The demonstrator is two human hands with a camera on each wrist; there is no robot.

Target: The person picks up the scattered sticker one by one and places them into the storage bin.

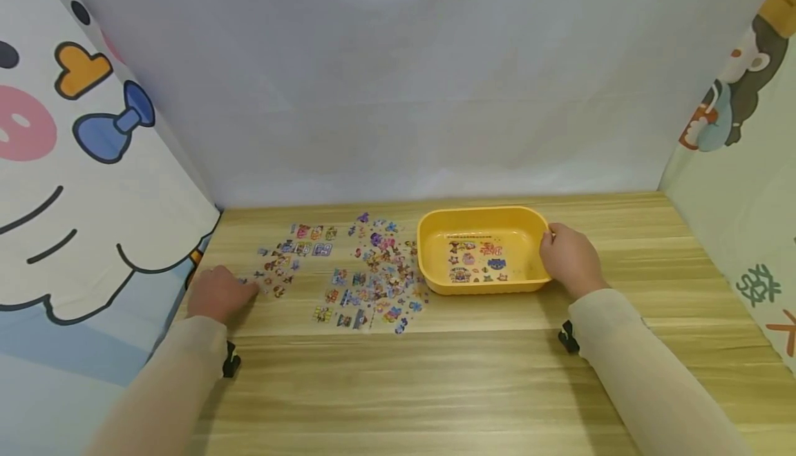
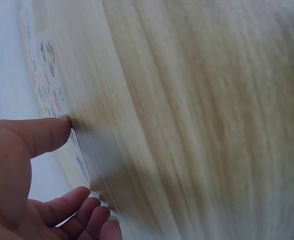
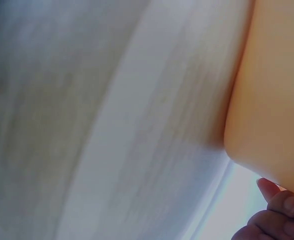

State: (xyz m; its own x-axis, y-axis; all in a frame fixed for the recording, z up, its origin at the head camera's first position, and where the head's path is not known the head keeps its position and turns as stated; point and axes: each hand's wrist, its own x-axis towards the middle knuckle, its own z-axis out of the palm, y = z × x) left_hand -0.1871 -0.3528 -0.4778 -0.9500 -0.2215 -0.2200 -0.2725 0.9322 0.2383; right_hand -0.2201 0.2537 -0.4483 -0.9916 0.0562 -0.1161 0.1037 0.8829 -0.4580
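Observation:
My right hand (image 1: 572,259) grips the right end of a yellow plastic basin (image 1: 541,235). In the right wrist view, curled fingers (image 3: 282,217) show against the outside of the basin (image 3: 272,100). Several small colourful stickers (image 1: 460,274) lie on the basin's floor. My left hand (image 1: 219,293) rests at the left edge of a spread of small colourful stickers (image 1: 273,273), apparently on clear film. In the left wrist view, the thumb (image 2: 49,132) touches the edge of that film, while the bent fingers (image 2: 82,212) lie apart from the thumb at the table.
More colourful stickers (image 1: 388,276) crowd the table between the left hand and the basin. The wood-grain table (image 1: 398,387) ends at a pale back wall (image 1: 435,83). A cartoon-printed cloth (image 1: 93,221) hangs at the left, and another printed panel (image 1: 734,200) stands at the right.

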